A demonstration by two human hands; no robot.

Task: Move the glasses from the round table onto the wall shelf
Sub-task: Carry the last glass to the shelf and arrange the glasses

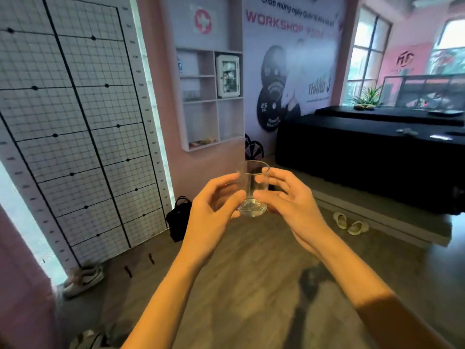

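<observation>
A clear drinking glass (252, 188) is held upright in front of me, between both hands, above the wooden floor. My left hand (211, 210) grips its left side with thumb and fingers. My right hand (289, 200) touches its right side with the fingertips spread. The white wall shelf (211, 99) with several compartments hangs on the pink wall straight ahead; a few faint glasses seem to stand in its middle-left compartment. The round table is out of view.
A large gridded board (75, 122) leans on the left wall. A black bag (180, 217) sits on the floor below the shelf. Shoes (83, 278) lie at left, sandals (351, 224) at right. A black-draped table (364, 152) stands at right.
</observation>
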